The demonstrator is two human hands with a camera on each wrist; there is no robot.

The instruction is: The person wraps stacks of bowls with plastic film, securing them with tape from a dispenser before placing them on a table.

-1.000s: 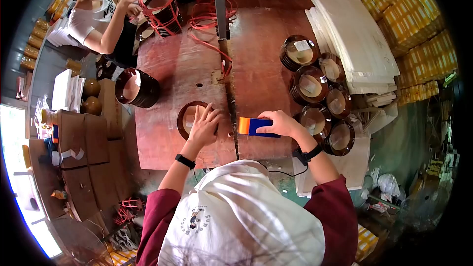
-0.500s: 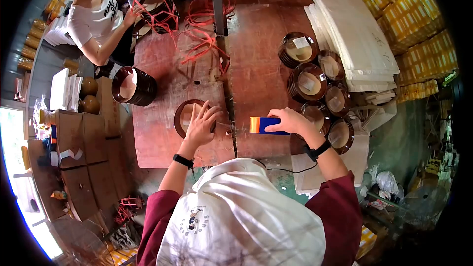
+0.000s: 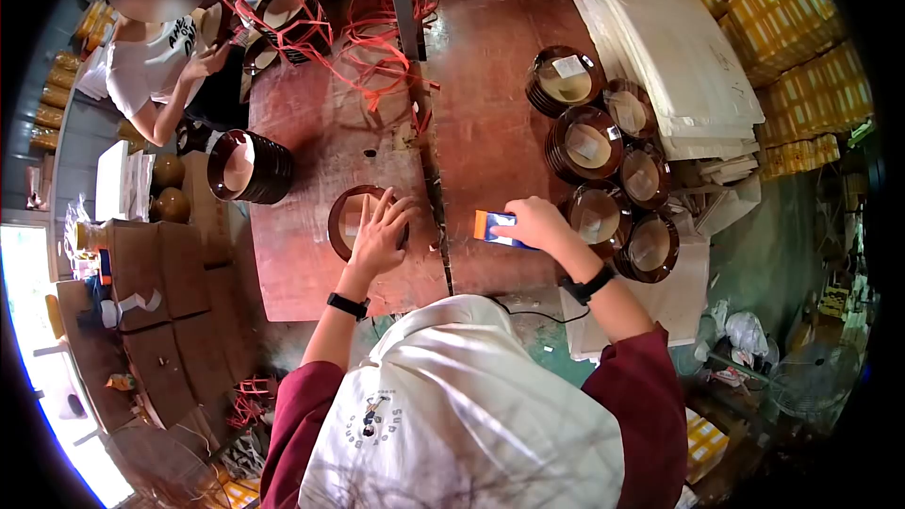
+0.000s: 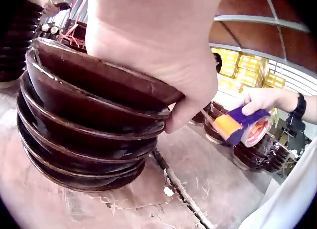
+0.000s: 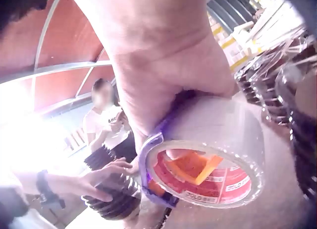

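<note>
A stack of dark brown glazed bowls (image 4: 89, 122) stands on the reddish table near its front edge. My left hand (image 3: 379, 238) rests over the rim of the top bowl, fingers spread and straight, with the thumb pressed down against the outer side. In the right hand (image 3: 542, 224) is a blue and orange tape dispenser (image 5: 213, 135), gripped by its body with the orange end towards the stack. It carries a wide roll of clear tape with a red printed core. A thin strip of tape (image 4: 209, 116) runs from the dispenser to the left thumb.
Several bowl stacks (image 3: 583, 143) stand at the right, some with paper slips inside. Another stack (image 3: 269, 170) is at the left. Red strapping (image 3: 382, 28) lies around a post (image 3: 401, 0). White foam sheets (image 3: 669, 47) are piled back right. A person (image 3: 156, 66) is at the far left.
The right hand with the tape dispenser has shifted rightwards, away from the stack, and its dispenser has tilted. My left hand stays on the bowls. The other person's hands have left the red strapping.
</note>
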